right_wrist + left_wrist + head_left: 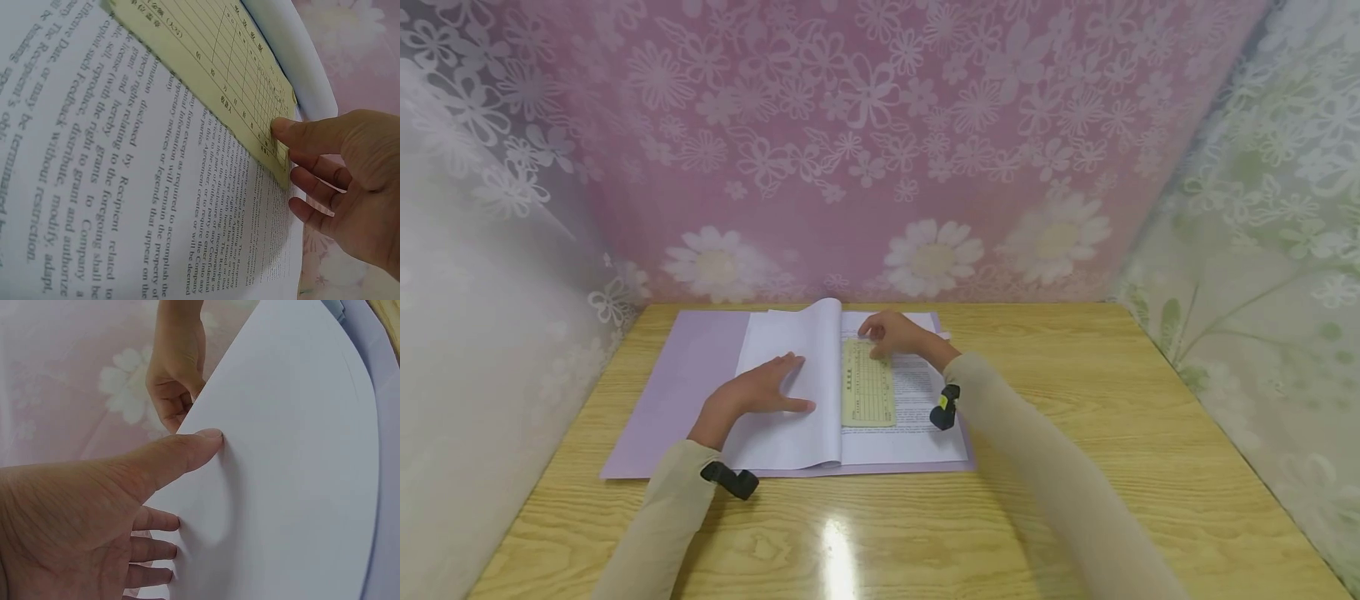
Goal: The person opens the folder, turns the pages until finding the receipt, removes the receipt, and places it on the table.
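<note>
A lavender folder [700,350] lies open with white printed sheets [917,454] inside. One blank-backed page [793,337] is turned leftward, curving up at the fold. My left hand [758,390] is over this page, thumb and fingers spread, fingertips right at its surface [294,456]. A yellow ruled receipt slip [868,392] lies on the printed page on the right. At the slip's upper end, my right hand [895,333] has its thumb on the slip's face and its other fingers curled at the edge. Seen from the right wrist, the thumb and fingers pinch the slip [219,81] near its end.
The folder rests on a wood-grain table [1075,375]. Behind the table hangs a pink floral curtain [820,208], with pale floral panels at both sides. A black wrist camera [730,481] is strapped on the left sleeve, another camera [945,408] on the right.
</note>
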`<action>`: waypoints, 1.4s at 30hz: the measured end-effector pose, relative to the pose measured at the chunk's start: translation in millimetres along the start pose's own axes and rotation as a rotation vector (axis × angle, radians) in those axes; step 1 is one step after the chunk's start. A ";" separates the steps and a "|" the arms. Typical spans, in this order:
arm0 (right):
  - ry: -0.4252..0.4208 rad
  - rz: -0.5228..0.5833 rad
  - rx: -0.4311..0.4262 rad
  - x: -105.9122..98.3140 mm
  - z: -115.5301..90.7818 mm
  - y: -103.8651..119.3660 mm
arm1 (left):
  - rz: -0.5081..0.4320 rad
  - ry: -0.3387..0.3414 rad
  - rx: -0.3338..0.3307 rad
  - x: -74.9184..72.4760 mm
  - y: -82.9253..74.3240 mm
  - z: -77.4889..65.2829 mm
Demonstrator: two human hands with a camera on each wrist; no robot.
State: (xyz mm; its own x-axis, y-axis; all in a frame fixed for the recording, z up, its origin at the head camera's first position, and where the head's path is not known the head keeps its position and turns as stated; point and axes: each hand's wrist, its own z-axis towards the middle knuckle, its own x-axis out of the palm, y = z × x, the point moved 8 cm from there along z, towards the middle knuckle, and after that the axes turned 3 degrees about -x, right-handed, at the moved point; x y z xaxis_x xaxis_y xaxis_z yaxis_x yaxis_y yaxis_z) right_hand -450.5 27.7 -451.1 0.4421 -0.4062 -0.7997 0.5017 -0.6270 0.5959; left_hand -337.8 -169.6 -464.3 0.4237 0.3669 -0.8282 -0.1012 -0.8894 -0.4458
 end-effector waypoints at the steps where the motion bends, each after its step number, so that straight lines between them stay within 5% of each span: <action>1: 0.005 -0.003 0.003 0.7 0.0 0.1 | 0.000 0.002 -0.003 0.4 0.0 0.1; 30: 0.083 -0.033 0.052 5.3 7.3 0.3 | 0.014 -0.013 0.002 0.6 -1.1 -1.6; 42: 0.210 -0.061 0.064 12.6 10.7 0.8 | 0.020 -0.010 -0.012 1.9 1.0 1.4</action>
State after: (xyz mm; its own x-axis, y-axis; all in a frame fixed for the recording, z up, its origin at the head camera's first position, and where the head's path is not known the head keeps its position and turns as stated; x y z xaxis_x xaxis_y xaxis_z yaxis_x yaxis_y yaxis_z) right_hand -452.5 15.0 -461.5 0.5611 -0.2227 -0.7973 0.4871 -0.6899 0.5355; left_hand -338.3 -169.4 -466.8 0.4126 0.3521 -0.8401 -0.0984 -0.8997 -0.4254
